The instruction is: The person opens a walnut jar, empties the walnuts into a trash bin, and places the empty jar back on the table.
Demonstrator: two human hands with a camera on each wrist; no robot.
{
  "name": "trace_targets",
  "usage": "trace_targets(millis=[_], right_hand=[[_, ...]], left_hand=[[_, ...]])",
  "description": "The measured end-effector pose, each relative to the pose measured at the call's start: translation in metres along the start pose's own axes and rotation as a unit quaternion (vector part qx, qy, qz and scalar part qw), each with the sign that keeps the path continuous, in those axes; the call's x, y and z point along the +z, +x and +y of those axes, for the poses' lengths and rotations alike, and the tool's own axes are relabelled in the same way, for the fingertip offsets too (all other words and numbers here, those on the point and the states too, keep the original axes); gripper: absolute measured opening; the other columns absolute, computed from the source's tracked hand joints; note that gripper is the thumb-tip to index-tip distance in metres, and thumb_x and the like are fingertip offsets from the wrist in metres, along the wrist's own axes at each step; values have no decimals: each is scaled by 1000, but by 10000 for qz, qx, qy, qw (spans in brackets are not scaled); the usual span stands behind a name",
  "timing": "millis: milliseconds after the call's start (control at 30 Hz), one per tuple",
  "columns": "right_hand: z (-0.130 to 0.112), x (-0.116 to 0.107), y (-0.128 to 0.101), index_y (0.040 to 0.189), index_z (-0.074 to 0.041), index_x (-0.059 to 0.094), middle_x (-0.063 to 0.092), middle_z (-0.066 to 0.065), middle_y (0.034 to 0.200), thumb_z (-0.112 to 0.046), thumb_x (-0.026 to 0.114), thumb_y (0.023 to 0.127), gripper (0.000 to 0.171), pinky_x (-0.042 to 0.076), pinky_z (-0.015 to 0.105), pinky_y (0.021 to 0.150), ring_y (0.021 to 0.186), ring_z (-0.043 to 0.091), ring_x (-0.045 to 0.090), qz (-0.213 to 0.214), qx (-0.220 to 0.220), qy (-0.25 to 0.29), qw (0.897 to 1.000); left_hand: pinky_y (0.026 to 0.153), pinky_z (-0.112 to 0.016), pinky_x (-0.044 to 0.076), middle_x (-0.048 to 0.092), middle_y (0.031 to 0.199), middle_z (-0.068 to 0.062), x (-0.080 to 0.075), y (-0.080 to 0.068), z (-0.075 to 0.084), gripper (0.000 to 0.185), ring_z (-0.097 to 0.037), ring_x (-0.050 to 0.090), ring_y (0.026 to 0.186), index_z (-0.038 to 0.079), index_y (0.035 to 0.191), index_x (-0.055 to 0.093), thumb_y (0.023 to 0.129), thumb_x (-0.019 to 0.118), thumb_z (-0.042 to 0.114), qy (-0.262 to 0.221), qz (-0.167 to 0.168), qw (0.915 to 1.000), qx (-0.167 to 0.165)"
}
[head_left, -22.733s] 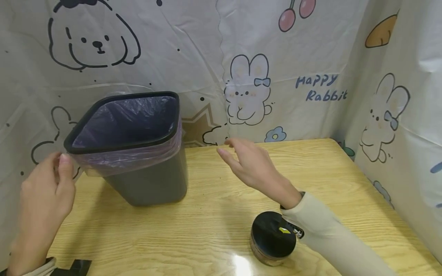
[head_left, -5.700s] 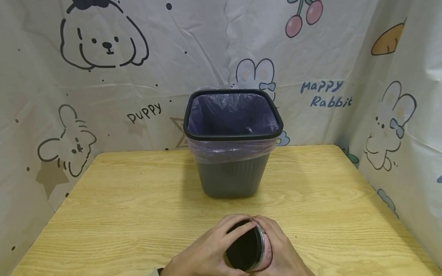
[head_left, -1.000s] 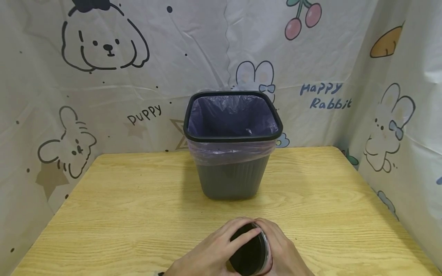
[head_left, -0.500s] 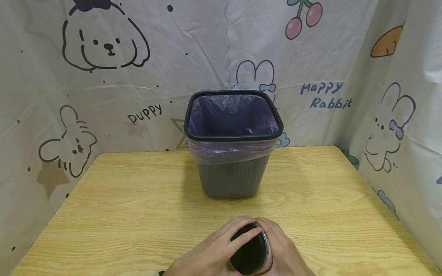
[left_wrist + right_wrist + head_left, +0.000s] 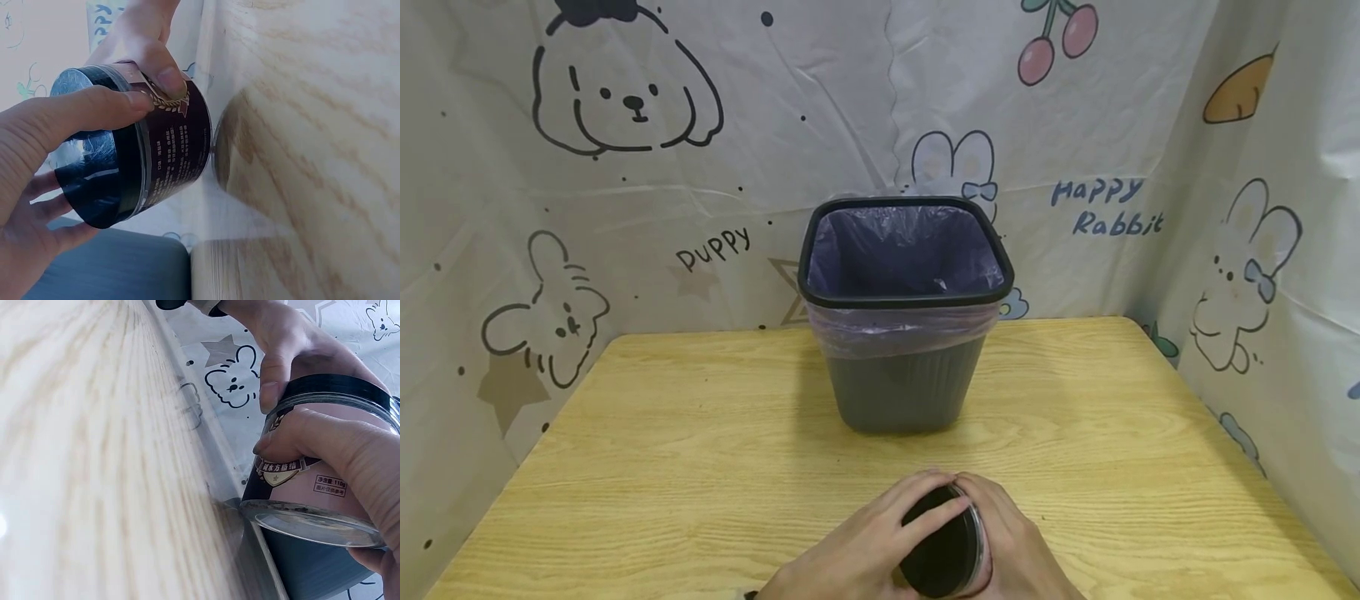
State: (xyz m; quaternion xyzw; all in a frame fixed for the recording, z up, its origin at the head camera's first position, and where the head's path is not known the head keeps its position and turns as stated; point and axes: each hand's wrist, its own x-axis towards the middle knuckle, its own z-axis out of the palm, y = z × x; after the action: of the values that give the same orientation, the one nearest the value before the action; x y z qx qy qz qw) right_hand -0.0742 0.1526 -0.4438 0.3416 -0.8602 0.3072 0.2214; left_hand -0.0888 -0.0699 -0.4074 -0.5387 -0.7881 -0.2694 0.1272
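Both hands are around a round clear-based jar (image 5: 312, 481) with a pink and dark printed label. Its black lid (image 5: 934, 550) tilts toward the left in the head view. My left hand (image 5: 857, 542) grips the lid, with the thumb across its side and the fingers around it. Wrapped about the jar's body is my right hand (image 5: 1011, 533), whose thumb lies on the label in the right wrist view. The lid sits on the jar. In the left wrist view, the jar's lower edge appears to meet the tabletop. Contents are hidden by the label and hands.
A grey trash bin (image 5: 904, 392) with a black rim and purple liner bag stands behind the hands, mid-table. The wooden table (image 5: 662, 467) ends at a white curtain (image 5: 820, 75) printed with cartoon animals, which also hangs along both sides.
The bin, earlier at the left between both hands, now stands mid-table. The jar, earlier standing alone at the right, is held by both hands. Over the last second almost nothing moves.
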Motion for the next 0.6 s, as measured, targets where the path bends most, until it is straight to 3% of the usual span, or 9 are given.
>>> trace_targets(millis=[333,600], right_hand=[[0,0,0,141,-3,43,51,9,133,-61,85,58,110,53,42,86,116,23,53,62,-55,-40,10000],[1,1,-1,138,0,45,53,10,130,-59,86,56,109,53,41,86,115,23,54,63,-85,-128,9999]], left_hand=[[106,-36,38,26,153,-11,-2,-1,1,96,-22,33,137,15,153,27,77,78,47,126,-105,9997,-176],[108,-35,36,29,151,-9,0,0,-1,89,-21,32,138,16,151,32,79,79,40,-41,-47,10000,55]])
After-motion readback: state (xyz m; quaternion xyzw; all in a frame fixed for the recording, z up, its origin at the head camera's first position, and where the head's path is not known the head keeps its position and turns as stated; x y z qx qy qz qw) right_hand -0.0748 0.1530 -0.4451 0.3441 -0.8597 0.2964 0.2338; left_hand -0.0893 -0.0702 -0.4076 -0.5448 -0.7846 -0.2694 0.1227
